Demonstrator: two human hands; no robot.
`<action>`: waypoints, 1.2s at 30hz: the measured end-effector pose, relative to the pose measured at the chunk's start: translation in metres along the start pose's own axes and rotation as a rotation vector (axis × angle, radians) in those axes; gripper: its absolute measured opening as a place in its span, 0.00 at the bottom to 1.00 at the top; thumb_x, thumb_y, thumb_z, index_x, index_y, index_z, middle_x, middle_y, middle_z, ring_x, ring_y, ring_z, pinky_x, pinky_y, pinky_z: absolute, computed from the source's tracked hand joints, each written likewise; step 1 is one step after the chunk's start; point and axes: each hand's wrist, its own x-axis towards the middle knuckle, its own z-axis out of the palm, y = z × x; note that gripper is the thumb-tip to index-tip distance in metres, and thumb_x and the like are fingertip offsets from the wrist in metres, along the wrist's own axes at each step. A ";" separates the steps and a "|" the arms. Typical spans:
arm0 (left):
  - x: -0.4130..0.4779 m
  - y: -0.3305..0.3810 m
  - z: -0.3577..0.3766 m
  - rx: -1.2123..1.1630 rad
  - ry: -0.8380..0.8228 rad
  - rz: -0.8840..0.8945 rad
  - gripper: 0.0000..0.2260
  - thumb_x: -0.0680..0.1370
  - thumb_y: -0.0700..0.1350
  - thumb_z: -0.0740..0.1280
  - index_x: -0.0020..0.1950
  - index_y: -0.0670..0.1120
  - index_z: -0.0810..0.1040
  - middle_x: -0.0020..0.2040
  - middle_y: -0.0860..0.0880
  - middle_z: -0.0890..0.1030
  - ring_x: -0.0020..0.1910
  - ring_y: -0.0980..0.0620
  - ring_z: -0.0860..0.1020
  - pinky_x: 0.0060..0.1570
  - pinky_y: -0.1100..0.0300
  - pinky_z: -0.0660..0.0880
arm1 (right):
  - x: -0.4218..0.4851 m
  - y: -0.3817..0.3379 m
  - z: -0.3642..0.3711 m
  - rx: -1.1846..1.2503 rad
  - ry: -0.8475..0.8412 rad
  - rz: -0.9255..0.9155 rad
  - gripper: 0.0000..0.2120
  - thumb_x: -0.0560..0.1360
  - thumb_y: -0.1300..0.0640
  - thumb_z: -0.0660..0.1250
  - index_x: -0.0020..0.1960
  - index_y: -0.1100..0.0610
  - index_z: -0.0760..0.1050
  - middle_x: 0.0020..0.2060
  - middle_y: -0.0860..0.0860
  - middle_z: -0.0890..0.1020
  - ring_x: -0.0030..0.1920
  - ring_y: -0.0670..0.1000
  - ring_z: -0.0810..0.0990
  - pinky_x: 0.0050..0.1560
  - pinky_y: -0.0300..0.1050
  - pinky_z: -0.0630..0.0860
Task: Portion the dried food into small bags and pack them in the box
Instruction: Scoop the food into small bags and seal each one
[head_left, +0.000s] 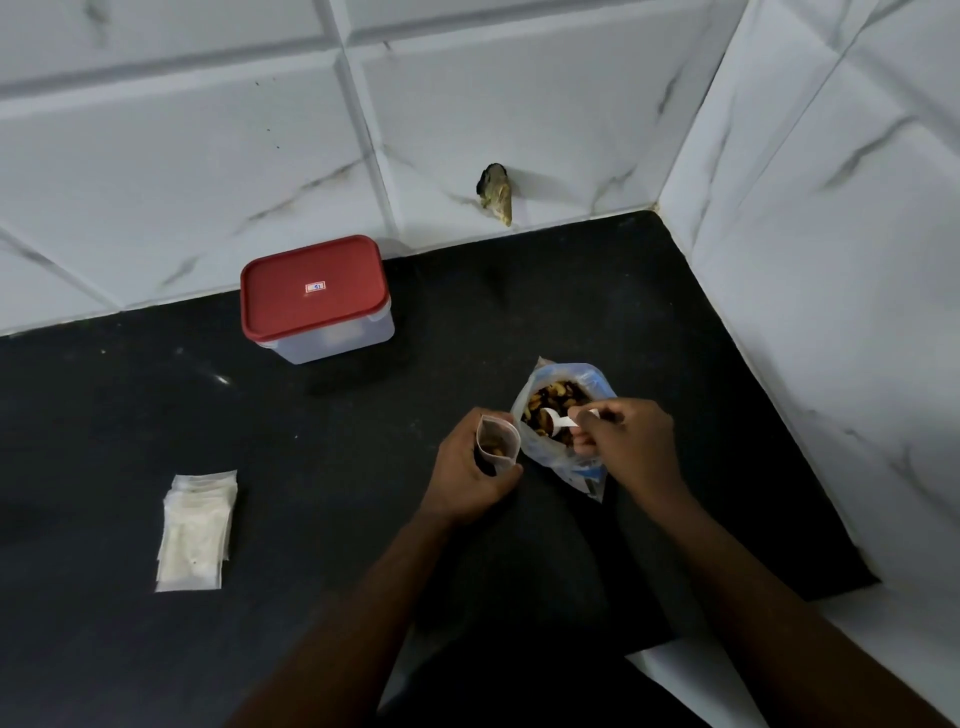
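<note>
Dried food (551, 401), a mix of pale nuts and darker pieces, fills an open clear plastic bag (579, 470) with blue print, which stands on the black countertop (363, 509) near the corner where the two white marble-look tiled walls (208, 156) meet. The right hand (631, 441) is at the mouth of this bag, its fingers curled round the handle of a white plastic spoon (557, 420), and the spoon's bowl sits over the food inside the bag. Just to the left, the left hand (465, 480) grips a small clear bag (500, 441) between thumb and curled fingers, holding it upright with its mouth open and almost touching the larger bag; a few pieces of the mix show inside it. Farther left on the countertop, well apart from both hands, lies a loose stack of small bags (196, 530), flat and overlapping. Toward the back wall stands a translucent plastic box (337, 335) with its red lid (311, 306) on and a small label (315, 287) at the lid's centre. A dark and yellowish lump (496, 193) sticks to the back wall above the countertop; what it is cannot be told.
</note>
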 end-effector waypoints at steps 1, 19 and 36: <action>0.000 0.000 0.000 -0.003 0.001 0.000 0.22 0.73 0.38 0.76 0.63 0.52 0.76 0.59 0.54 0.81 0.59 0.59 0.80 0.56 0.59 0.80 | 0.001 0.000 -0.003 0.043 0.002 0.041 0.02 0.77 0.58 0.72 0.49 0.55 0.82 0.37 0.50 0.85 0.36 0.43 0.85 0.40 0.39 0.83; -0.001 0.000 0.006 -0.059 -0.013 -0.018 0.23 0.73 0.37 0.76 0.65 0.51 0.77 0.61 0.53 0.82 0.61 0.57 0.81 0.62 0.52 0.80 | 0.008 -0.011 -0.001 0.388 -0.014 0.366 0.04 0.78 0.62 0.70 0.52 0.58 0.81 0.44 0.54 0.86 0.41 0.48 0.88 0.44 0.44 0.84; 0.000 0.007 -0.005 -0.018 0.045 0.017 0.19 0.73 0.39 0.77 0.60 0.53 0.77 0.57 0.54 0.81 0.57 0.59 0.80 0.55 0.59 0.79 | -0.005 -0.013 -0.026 0.770 -0.154 0.420 0.08 0.78 0.61 0.70 0.56 0.60 0.82 0.47 0.58 0.87 0.47 0.53 0.88 0.39 0.40 0.83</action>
